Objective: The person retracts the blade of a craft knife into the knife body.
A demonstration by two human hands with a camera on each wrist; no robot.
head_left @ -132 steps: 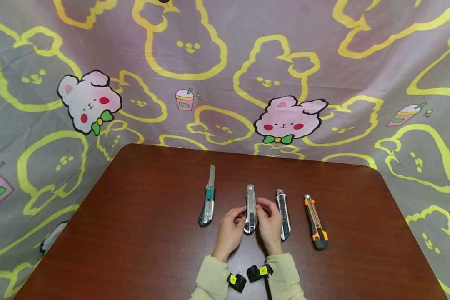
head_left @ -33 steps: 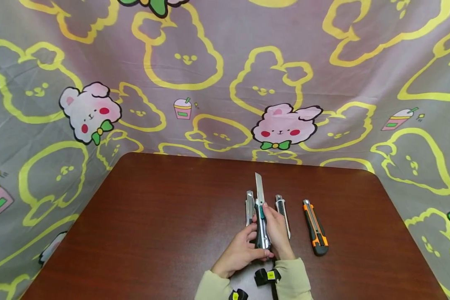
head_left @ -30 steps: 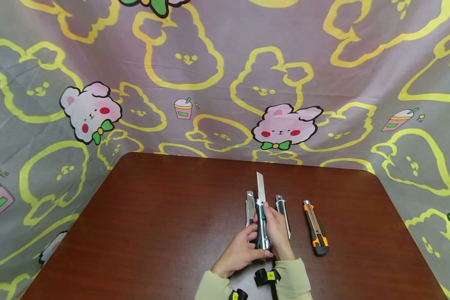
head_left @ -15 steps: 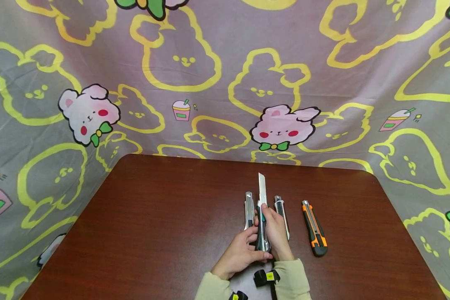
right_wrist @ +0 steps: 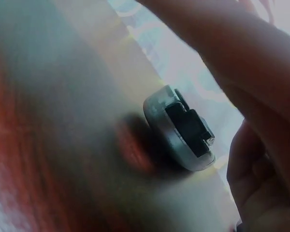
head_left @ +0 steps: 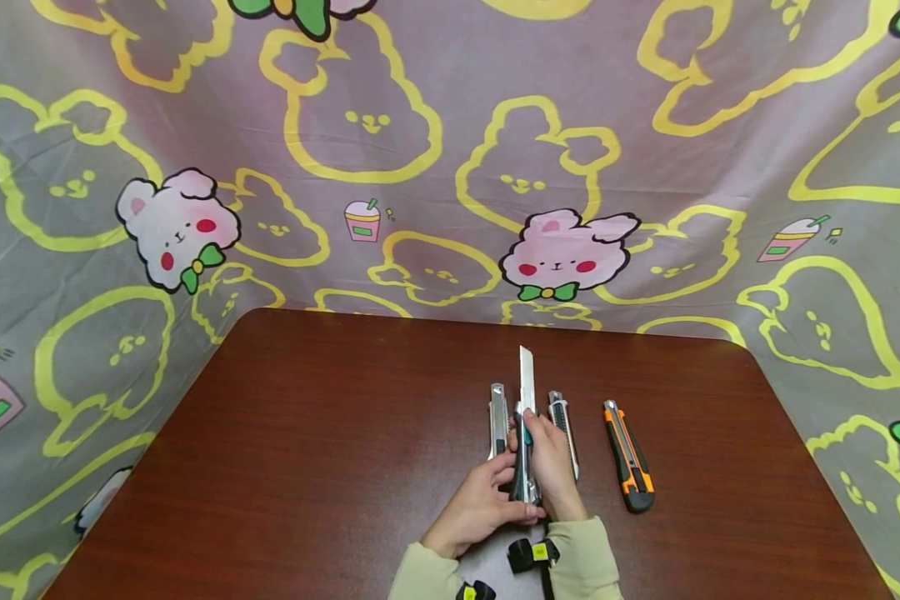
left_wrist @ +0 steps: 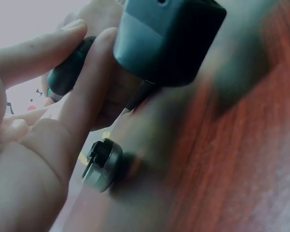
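Observation:
A utility knife with a long blade out and a teal slider is held in both hands, blade pointing away. My right hand grips the handle's right side, thumb on the slider. At the butt end, my left hand pinches the handle between thumb and fingers; the left wrist view shows its dark end there. Just left lies a silver utility knife, its lower part hidden by the left hand. A white and black utility knife lies right, partly behind the right hand.
An orange and black utility knife lies farther right on the brown table. Patterned cloth hangs behind and at both sides. Black wrist cameras sit close together near the front.
The teal-slider knife, which lay at the left 4.4 s ago, is now in both hands, while the silver one lies released. Over the last second the held knife's blade tip has shifted slightly right.

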